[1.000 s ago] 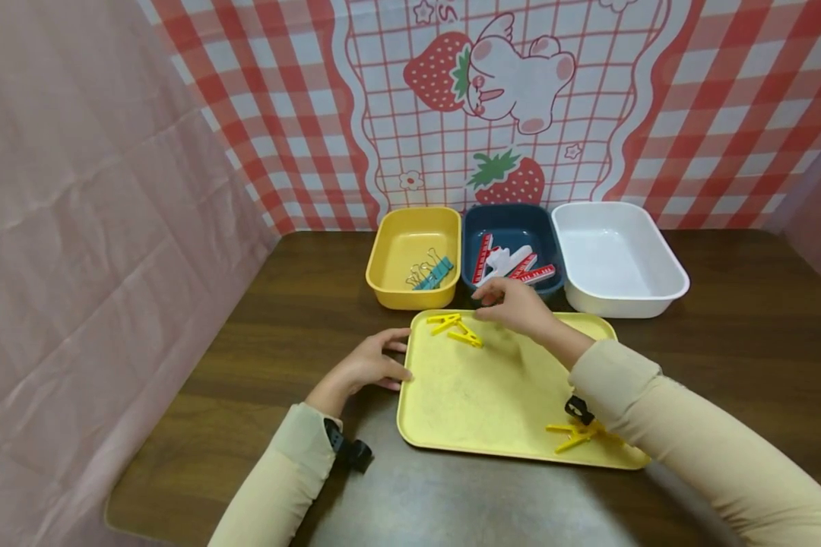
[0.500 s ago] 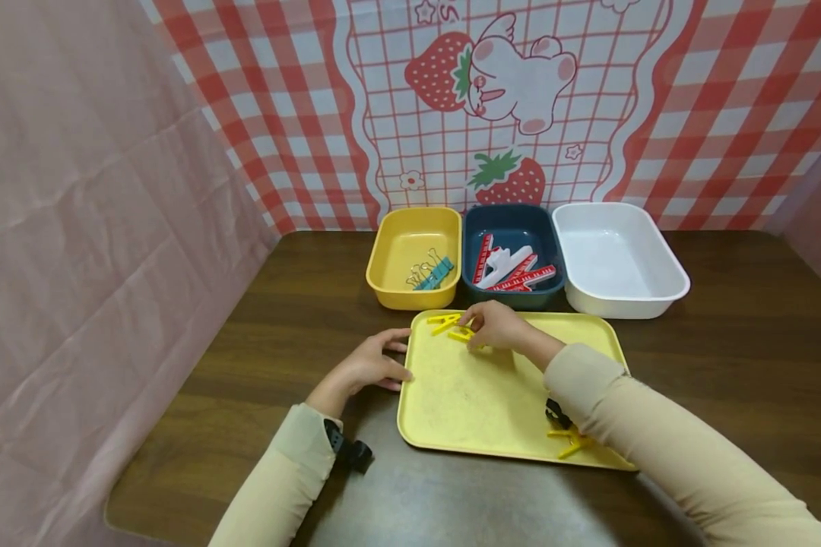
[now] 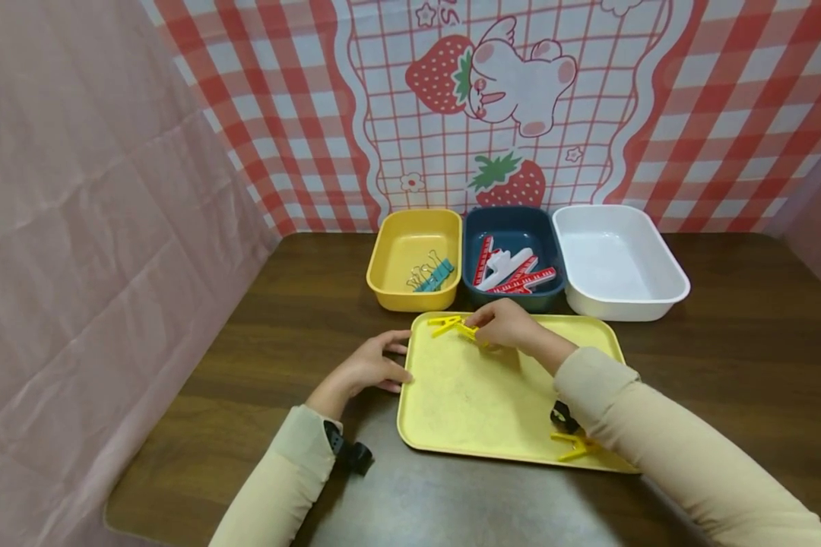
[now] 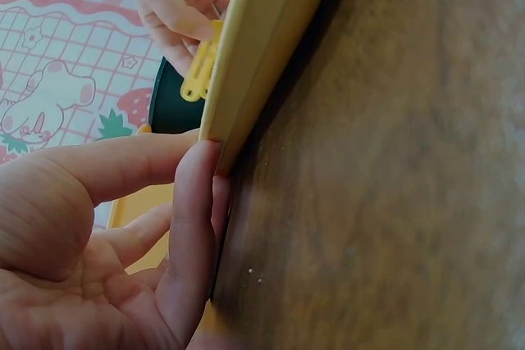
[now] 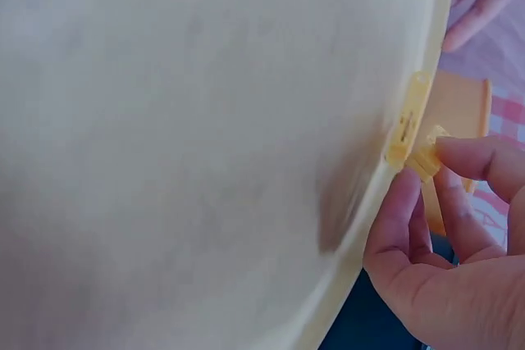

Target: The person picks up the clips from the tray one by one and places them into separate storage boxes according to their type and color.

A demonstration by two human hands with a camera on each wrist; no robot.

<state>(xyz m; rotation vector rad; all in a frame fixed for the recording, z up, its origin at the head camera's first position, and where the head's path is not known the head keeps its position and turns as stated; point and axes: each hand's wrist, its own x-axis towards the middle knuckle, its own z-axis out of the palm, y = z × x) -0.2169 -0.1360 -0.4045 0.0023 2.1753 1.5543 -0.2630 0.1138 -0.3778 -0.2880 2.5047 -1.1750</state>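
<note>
My right hand (image 3: 509, 325) pinches a yellow clothespin (image 5: 425, 158) between thumb and fingers, over the far left part of the yellow tray (image 3: 461, 403). Close beside it, a second yellow clothespin (image 3: 442, 325) lies near the tray's far left corner. Another yellow clothespin (image 3: 571, 447) shows at the near right corner, partly covered by the right sleeve. My left hand (image 3: 366, 365) rests at the tray's left edge, thumb and fingers touching the rim, fingers relaxed.
Behind the tray stand three bins side by side: a yellow bin (image 3: 390, 266) with teal binder clips (image 3: 435, 277), a dark blue bin (image 3: 513, 220) with red and white clips (image 3: 513, 270), and a white bin (image 3: 619, 258). A checked cloth (image 3: 301, 129) hangs at the back.
My right hand has come from the front of the dark blue bin back to the tray's far left and taken hold of a clothespin, lifting it slightly. The left hand has stayed put.
</note>
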